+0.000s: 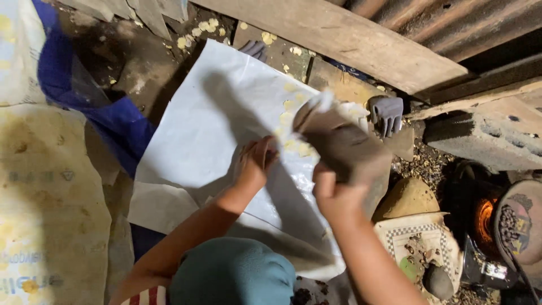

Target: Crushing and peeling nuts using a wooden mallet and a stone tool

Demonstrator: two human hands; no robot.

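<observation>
A white plastic sheet [209, 130] lies spread on the dirt ground. My right hand [333, 195] grips the lower end of a flat brown board [344, 144], blurred and tilted above the sheet's right side. Pale yellow crumbs [293, 144] lie on the sheet below and beside the board. My left hand [255, 164] hovers over the sheet just left of the board with its fingers curled; I cannot tell whether it holds anything. A rounded teal cloth shape [231, 274] sits between my forearms at the bottom edge.
Grey gloves lie at the sheet's far edge [388, 113] and top [254, 49]. A wooden plank [350, 39] and a concrete block [485, 135] border the right. Glowing embers [484, 217], a pan of dark beans [516, 226], a yellowish stone [406, 197] and a chequered tile [420, 243] stand at the right. A blue tarp [113, 121] and a printed sack [45, 197] lie at the left.
</observation>
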